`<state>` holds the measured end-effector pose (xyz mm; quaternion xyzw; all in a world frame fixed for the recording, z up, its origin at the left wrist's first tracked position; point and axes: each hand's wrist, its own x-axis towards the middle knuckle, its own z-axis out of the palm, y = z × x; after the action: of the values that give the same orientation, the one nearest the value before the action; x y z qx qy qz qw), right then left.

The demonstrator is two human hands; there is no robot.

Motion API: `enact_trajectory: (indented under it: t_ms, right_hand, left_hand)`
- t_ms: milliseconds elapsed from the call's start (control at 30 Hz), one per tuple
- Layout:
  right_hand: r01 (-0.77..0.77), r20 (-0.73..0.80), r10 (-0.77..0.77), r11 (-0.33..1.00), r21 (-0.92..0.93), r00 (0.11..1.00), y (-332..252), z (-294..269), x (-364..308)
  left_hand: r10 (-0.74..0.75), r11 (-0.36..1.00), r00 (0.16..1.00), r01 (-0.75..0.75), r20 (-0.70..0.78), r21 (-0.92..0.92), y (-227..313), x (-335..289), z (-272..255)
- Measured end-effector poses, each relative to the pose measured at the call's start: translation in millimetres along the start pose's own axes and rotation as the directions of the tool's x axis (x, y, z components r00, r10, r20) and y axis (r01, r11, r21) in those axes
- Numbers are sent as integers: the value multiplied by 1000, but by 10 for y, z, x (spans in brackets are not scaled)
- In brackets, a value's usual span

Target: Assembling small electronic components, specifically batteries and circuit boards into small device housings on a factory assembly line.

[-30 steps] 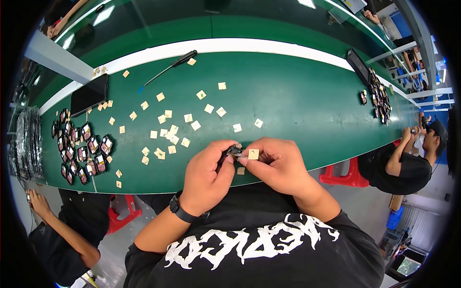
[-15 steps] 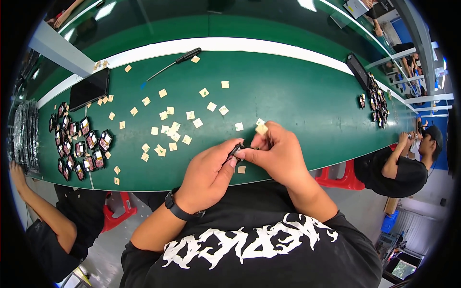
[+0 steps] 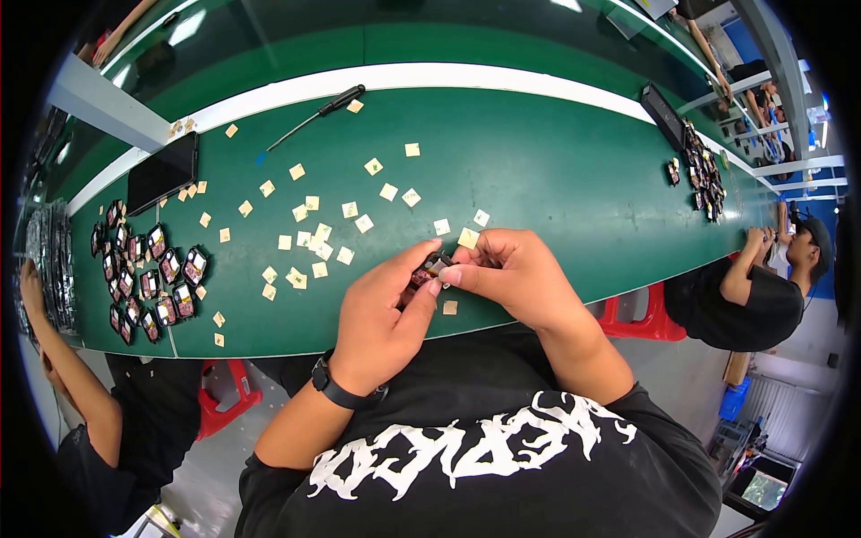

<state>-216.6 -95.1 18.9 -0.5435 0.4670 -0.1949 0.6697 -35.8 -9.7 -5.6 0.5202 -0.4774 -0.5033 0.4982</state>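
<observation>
One small black device [image 3: 434, 268] is sitting between thumb and fingers of the left hand [image 3: 381, 314], which are clamping it above the table [image 3: 556, 170]. The right hand [image 3: 522, 273]: thumb is touching the device's right side, pinch unclear; one cream square [image 3: 468, 238] is showing at its forefinger.

Black casing [image 3: 434, 265], green tabletop [image 3: 556, 179]
</observation>
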Motion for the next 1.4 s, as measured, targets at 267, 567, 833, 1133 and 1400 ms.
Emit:
enact_trajectory:
  t_ms: [267,567,833,1133,1400]
  right_hand:
    - [115,-483,-166,984,-135,860,11,-838,-290]
    - [-573,-605,-687,327,-752,402,666,-2828,-364]
    - [-529,-506,-755,250,-811,418,830,-3235,-179]
    - [-637,-508,-651,49,-769,564,925,-3981,-327]
    - [-612,-479,-538,-89,-786,694,829,-4271,-287]
  left_hand:
    - [-98,990,995,94,-28,-104,-22,-1,-84]
    - [-111,976,990,125,85,-179,26,21,-161]
    - [50,992,999,-52,18,118,74,-68,-226]
    - [205,846,857,88,-472,526,-55,-627,-1246]
    - [295,859,519,224,-802,461,-173,-1200,-1900]
